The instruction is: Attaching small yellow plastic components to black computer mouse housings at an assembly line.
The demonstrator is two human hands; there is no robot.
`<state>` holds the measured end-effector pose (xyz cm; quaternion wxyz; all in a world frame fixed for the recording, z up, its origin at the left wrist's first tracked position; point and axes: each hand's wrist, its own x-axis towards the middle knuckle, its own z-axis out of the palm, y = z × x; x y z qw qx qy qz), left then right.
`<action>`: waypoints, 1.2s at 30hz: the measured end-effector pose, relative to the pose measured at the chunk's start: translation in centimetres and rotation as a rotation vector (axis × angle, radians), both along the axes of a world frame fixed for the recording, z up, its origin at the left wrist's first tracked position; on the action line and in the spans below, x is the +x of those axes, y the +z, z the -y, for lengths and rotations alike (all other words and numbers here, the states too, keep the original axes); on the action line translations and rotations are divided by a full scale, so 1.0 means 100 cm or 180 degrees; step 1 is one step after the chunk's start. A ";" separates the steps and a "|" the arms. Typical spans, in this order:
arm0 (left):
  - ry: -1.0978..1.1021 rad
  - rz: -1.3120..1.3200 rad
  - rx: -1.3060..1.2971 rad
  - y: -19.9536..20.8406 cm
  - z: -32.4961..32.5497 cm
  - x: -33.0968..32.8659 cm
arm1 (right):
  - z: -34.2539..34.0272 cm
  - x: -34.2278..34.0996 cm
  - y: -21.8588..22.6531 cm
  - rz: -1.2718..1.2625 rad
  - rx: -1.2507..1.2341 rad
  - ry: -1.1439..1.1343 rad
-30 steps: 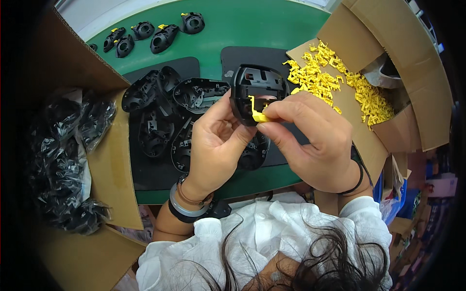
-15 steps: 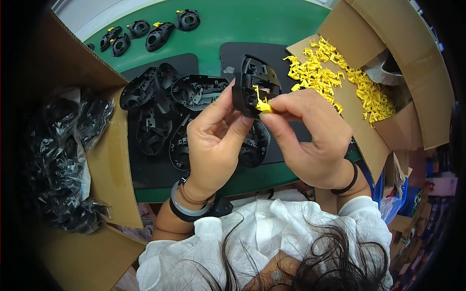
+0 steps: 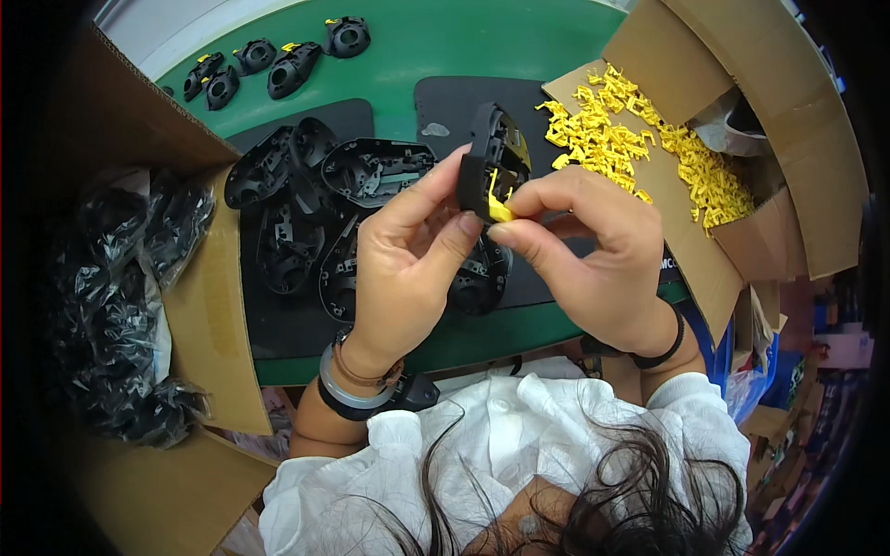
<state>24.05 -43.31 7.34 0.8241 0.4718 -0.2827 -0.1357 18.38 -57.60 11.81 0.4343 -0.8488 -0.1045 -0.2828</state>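
Raised over the table, a black plastic housing point(image 3: 473, 183) is gripped along its left side by my left hand point(image 3: 408, 250), tilted up on edge. My right hand point(image 3: 593, 241) pinches a small yellow plastic clip point(image 3: 500, 208) between thumb and forefinger. The clip sits against the housing's inner side at its lower end; whether it is seated there I cannot tell. Beneath and left of my hands lie several open black housings point(image 3: 375, 171) on a dark mat.
A pile of yellow clips point(image 3: 603, 130) spills over a cardboard box flap at right. Several black housings with yellow clips point(image 3: 294, 70) stand on the green table point(image 3: 464, 46) at far left. A carton point(image 3: 209, 306) with plastic-wrapped black parts point(image 3: 120, 287) flanks me at left.
The housing has turned more edge-on between my hands. My right hand has shifted slightly left, still pinching the yellow clip against it.
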 end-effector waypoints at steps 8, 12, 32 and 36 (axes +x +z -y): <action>-0.0328 -0.0373 -0.0201 0.004 0.002 0.002 | 0.012 0.000 0.002 -0.0127 -0.0719 0.0034; -0.0542 -0.0639 -0.0077 0.011 0.000 -0.002 | 0.015 0.019 0.002 0.0235 -0.0174 -0.0061; 0.0196 -0.0641 0.0215 -0.008 0.004 -0.001 | -0.004 0.019 -0.015 -0.0525 -0.0490 0.0247; 0.0166 -0.0760 0.0165 -0.002 0.003 -0.004 | 0.006 0.018 -0.012 -0.0871 -0.0468 0.0502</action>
